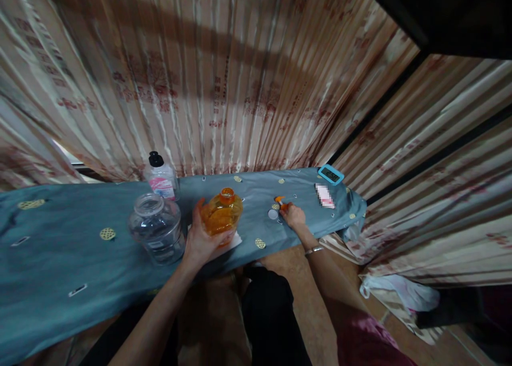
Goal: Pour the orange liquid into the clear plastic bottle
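My left hand wraps around an orange bottle with an open neck, which stands on the blue-grey cloth of the table over a white paper. My right hand rests further right on the cloth, fingers closed on a small orange pump cap. A small white round lid lies just left of that hand.
A clear glass jar stands left of the orange bottle, and a white bottle with a black cap behind it. A blue digital clock and a pink-white card lie at the table's right end. Striped curtains hang behind.
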`<control>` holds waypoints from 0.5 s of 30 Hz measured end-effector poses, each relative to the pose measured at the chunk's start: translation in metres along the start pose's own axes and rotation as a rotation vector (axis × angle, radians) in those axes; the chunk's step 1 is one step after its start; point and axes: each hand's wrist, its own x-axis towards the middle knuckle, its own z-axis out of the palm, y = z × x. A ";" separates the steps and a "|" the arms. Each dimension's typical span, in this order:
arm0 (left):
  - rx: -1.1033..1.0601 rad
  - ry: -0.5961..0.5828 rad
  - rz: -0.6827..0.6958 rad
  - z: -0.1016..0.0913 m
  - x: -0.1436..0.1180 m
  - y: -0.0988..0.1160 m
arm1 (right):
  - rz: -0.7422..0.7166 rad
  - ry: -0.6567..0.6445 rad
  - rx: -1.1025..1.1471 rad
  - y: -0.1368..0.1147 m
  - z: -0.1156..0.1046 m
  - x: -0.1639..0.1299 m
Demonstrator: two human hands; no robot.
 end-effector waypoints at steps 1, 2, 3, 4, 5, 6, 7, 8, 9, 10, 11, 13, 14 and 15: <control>-0.002 0.012 0.035 -0.001 -0.001 -0.001 | -0.006 0.017 0.007 0.000 -0.001 -0.004; -0.005 0.026 0.082 -0.002 -0.003 -0.001 | -0.012 0.039 0.018 0.001 -0.003 -0.008; -0.003 0.045 0.143 -0.003 -0.005 -0.002 | -0.019 0.067 0.030 0.001 -0.005 -0.013; 0.004 0.074 0.216 -0.004 -0.007 -0.003 | -0.028 0.099 0.048 0.001 -0.006 -0.020; 0.021 0.103 0.286 -0.005 -0.009 -0.003 | -0.043 0.127 0.071 0.000 -0.008 -0.027; 0.046 0.127 0.360 -0.007 -0.012 -0.003 | -0.062 0.150 0.101 -0.001 -0.009 -0.035; 0.073 0.143 0.427 -0.008 -0.014 -0.003 | -0.083 0.168 0.135 -0.004 -0.010 -0.044; 0.101 0.154 0.492 -0.010 -0.017 -0.002 | -0.112 0.175 0.172 -0.008 -0.011 -0.054; 0.129 0.164 0.553 -0.011 -0.019 -0.001 | -0.139 0.182 0.211 -0.013 -0.011 -0.063; 0.154 0.173 0.607 -0.013 -0.021 0.000 | -0.175 0.184 0.250 -0.019 -0.010 -0.072; 0.178 0.184 0.649 -0.015 -0.024 0.002 | -0.219 0.188 0.292 -0.027 -0.009 -0.080; 0.208 0.202 0.699 -0.020 -0.028 0.007 | -0.308 0.187 0.375 -0.043 -0.004 -0.093; 0.212 0.202 0.709 -0.022 -0.029 0.009 | -0.347 0.190 0.415 -0.051 0.000 -0.096; 0.213 0.201 0.724 -0.024 -0.031 0.011 | -0.374 0.198 0.452 -0.057 0.004 -0.099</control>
